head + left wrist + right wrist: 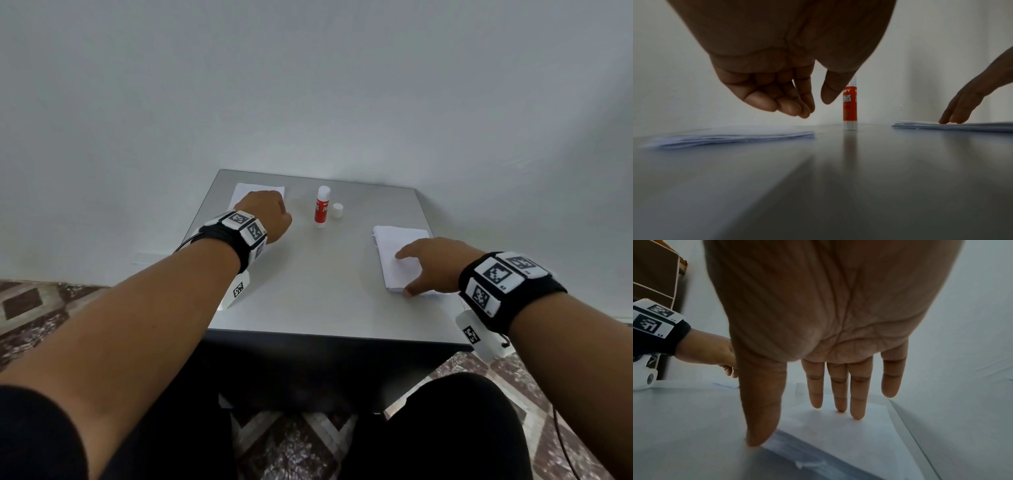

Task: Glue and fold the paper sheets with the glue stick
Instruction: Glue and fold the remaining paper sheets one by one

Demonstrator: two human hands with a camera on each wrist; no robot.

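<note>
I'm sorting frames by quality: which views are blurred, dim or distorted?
Head view: sharp, evenly lit, wide-angle bending at the table edges. Left wrist view: dim, the left paper stack smeared, the glue stick crisp with a reflection below. Right wrist view: the right hand looms, the edges soft.

A smooth grey rectangular tabletop (318, 291) stands against a plain pale grey wall (308, 85). Below it lies a floor of brown-and-cream diamond-patterned tiles (30, 308). In the right wrist view, a brown panelled piece, perhaps a cupboard or door (653, 272), shows at the upper left corner.
</note>
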